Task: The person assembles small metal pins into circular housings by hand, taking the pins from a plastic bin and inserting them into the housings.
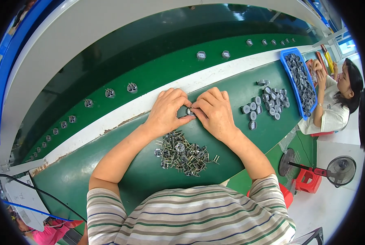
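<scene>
Small round part (189,111) between left hand (167,111) and right hand (215,113) fingertips.

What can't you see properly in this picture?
- Head view: the small grey part is mostly covered by the fingers of the left hand and right hand.
- The pile of pinned parts is too small to tell pieces apart.
- The blue tray contents blur near the rim.

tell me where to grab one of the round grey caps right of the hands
Grip a grey cap by its rim, thumb and finger on opposite sides, coming straight down from above. The caps lie flat on the green table, so only the round edge gives purchase. Take one from the loose left side of the cluster: those toward the blue tray sit packed together.
</scene>
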Demonstrator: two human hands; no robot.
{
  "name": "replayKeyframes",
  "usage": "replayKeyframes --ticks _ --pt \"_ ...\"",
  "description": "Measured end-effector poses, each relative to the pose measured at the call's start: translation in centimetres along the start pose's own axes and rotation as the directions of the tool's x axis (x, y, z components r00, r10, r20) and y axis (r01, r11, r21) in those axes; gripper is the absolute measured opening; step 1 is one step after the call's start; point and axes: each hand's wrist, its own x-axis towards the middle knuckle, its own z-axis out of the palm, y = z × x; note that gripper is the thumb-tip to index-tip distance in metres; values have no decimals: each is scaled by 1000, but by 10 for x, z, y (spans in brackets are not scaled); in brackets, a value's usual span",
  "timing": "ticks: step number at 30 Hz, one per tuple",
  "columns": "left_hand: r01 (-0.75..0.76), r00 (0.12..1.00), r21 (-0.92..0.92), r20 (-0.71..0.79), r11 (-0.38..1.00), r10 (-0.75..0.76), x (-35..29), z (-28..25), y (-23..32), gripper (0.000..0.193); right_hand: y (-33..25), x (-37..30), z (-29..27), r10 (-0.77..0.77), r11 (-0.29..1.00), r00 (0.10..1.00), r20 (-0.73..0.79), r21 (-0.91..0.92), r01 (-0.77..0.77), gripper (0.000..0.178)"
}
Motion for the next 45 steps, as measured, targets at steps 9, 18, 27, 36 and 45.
replayKeyframes --ticks 9,18,27,36,45 --pt "215 959 177 -223 960 -174 21 -48 -58 29 -23 -75 -92 87 908 820 565 294 -299 41" --pt "-69 996 448 -13 891 84 56 -31 2 62 1 -88 -70 219 864 900 377 355 -358 13" --pt "-119 982 1 150 993 117 41 5 15 32 12 -65 -54 198 980 953 231 -14 -200 10" --pt "104 992 -99 80 990 -96 12 -11 13 42 0 -59 -60 -24 952 981 193 -295 82 24" --pt "24 1000 45 -7 999 -23 9 0 7 41 18 -49 -28 256 939 961 107 207 -274 13"
